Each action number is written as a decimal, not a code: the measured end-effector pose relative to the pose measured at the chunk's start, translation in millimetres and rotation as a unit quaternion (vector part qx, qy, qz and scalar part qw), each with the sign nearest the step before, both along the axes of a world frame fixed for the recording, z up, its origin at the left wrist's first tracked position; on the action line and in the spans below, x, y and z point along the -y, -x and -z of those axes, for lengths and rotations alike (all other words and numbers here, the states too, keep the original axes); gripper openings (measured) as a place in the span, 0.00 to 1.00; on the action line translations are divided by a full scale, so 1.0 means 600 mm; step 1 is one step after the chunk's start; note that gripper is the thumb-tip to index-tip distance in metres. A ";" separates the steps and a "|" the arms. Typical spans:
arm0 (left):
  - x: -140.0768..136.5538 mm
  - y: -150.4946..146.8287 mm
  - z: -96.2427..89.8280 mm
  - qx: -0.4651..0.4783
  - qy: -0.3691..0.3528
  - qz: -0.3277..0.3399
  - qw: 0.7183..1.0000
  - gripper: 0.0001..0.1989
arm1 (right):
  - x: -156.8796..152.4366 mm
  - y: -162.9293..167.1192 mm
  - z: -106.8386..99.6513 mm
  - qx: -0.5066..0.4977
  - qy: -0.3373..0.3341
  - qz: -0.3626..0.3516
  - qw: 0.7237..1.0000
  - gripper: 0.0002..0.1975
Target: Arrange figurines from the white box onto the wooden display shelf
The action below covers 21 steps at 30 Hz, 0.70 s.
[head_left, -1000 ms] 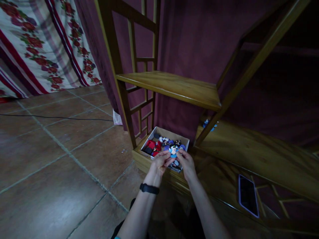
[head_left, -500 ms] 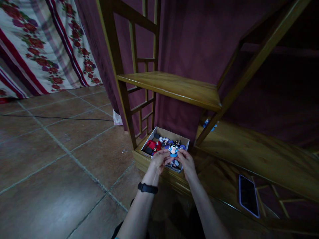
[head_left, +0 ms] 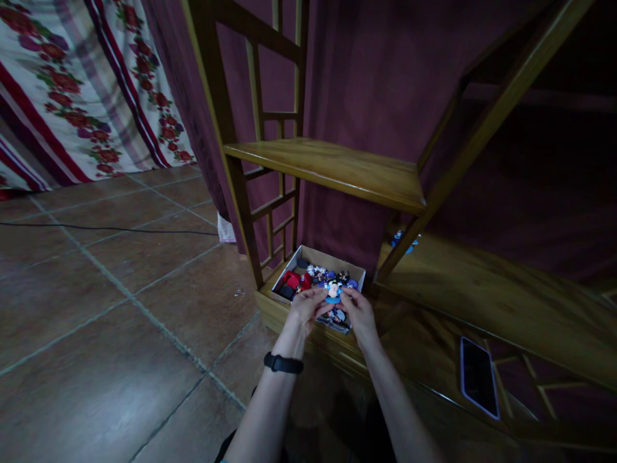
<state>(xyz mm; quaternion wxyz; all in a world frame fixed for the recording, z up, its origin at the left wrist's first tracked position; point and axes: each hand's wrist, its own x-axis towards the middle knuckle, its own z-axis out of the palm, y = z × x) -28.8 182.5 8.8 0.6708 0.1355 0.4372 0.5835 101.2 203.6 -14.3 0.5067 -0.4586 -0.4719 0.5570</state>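
A small toy figurine [head_left: 333, 293] with a blue base and pale face is held between my two hands, above the near side of an open cardboard box. My left hand [head_left: 307, 307] pinches its left side, and a black band circles that wrist. On the figurine's right side my right hand [head_left: 358, 308] closes with thumb and fingers. Inside the box [head_left: 359, 272] lie several more figurines, among them a red one [head_left: 295, 280] and purple and white ones. My hands hide part of the box's front.
The box rests on the low ledge of a wooden shelf unit [head_left: 328, 168]. Farther right, another blue figurine [head_left: 403, 242] stands behind a slanted post. A phone [head_left: 479, 376] lies on the wooden surface at lower right. A black cable [head_left: 110, 227] crosses the tiled floor.
Both hands keep hold of the figurine, which looks tilted very slightly differently. The whole view has shifted a little; the box and other things stay in place.
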 end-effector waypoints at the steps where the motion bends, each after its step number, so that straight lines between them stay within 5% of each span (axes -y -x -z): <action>1: 0.000 0.000 -0.001 0.003 0.000 -0.001 1.000 0.05 | 0.001 0.001 -0.001 0.000 0.001 0.000 1.000 0.19; 13: -0.001 -0.001 -0.001 -0.001 0.019 -0.002 1.000 0.01 | 0.009 0.004 -0.016 0.006 0.006 -0.003 1.000 0.14; 21: 0.000 0.000 0.000 -0.013 0.013 -0.036 0.999 0.08 | 0.011 0.007 -0.018 0.014 0.011 -0.003 1.000 0.16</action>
